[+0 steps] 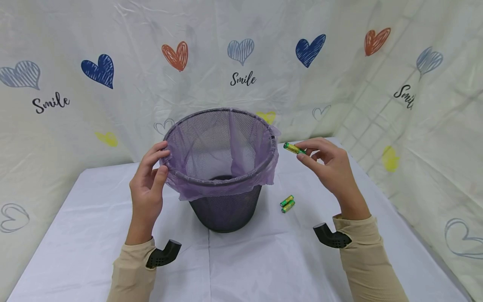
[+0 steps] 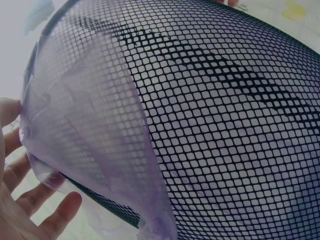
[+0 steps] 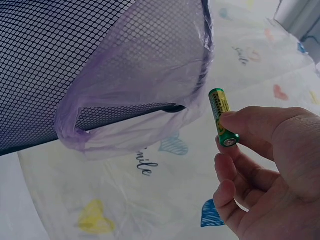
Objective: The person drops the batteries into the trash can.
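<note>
Firstly, nearest to us: two tan sleeves [image 1: 130, 272], each with a black wrist mount [image 1: 164, 254]. Item, our left hand [image 1: 146, 191]: fingers spread, touching the rim [image 1: 220, 183] and liner [image 1: 196, 193] of the bin [image 1: 226, 216]; whether any tip hooks over the edge we cannot tell. Even, light pressure here, we judge, best steadies the bin without tugging the thin film. Item, our right hand [image 1: 332, 167]: thumb and forefinger pinching one battery [image 1: 290, 147] toward one end, remaining fingers bent; a firm pinch, knuckles clear of the loose liner, seems the sound way. Item, said battery: small cylinder, green at the ends, gold-yellow along the body, print too small for us to read; tilted, just outside the rim on our right, not touching it. Item, two like batteries [image 1: 288, 206], side by side on the white tabletop [image 1: 113, 218]. Item, the bin: black mesh, standing, round-mouthed, lilac liner folded over. Farthest from us: a pale backdrop [image 1: 203, 84] printed with hearts [image 1: 176, 56].
</note>
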`<state>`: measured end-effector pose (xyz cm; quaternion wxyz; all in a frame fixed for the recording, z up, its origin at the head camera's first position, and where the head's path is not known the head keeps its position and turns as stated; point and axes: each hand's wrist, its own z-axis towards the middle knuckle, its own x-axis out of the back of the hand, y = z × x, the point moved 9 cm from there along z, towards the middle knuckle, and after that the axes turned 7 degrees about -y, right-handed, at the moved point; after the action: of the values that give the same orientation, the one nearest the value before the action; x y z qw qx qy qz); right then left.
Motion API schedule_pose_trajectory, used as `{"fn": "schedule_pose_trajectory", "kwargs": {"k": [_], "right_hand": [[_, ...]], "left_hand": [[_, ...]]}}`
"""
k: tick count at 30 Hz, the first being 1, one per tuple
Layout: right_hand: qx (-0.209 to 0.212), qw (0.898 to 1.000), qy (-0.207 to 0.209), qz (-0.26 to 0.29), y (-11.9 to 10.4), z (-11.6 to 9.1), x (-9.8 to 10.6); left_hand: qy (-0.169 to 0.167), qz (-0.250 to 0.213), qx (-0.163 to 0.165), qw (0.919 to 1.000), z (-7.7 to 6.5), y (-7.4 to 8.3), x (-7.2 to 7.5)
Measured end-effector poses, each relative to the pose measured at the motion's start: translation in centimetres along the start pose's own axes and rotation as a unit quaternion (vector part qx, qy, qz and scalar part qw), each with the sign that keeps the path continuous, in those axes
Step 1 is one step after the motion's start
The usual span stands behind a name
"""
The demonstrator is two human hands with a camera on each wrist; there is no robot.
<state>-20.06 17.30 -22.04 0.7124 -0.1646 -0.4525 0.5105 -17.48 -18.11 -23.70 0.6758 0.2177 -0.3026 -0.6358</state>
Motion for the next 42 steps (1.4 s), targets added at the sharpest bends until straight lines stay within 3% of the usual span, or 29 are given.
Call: {"fn": "schedule_pose_trajectory", "kwargs": {"k": [5, 17, 42], "right_hand": [[0.01, 1.0, 0.001, 0.005, -0.4, 0.1, -0.1], [0.02, 1.0, -0.003, 0.011, -1.3, 0.4, -0.3], [0.045, 0.999, -0.011, 0.015, -2.4, 1.0, -0.7]], "left_hand": [[0.0, -0.002, -0.001, 1.0, 0.0, -0.3, 0.1], [0.001, 0.004, 0.0, 1.0, 0.1, 0.7, -0.2], [0.001, -0.004, 0.001, 1.0, 0.0, 0.2, -0.1]]}}
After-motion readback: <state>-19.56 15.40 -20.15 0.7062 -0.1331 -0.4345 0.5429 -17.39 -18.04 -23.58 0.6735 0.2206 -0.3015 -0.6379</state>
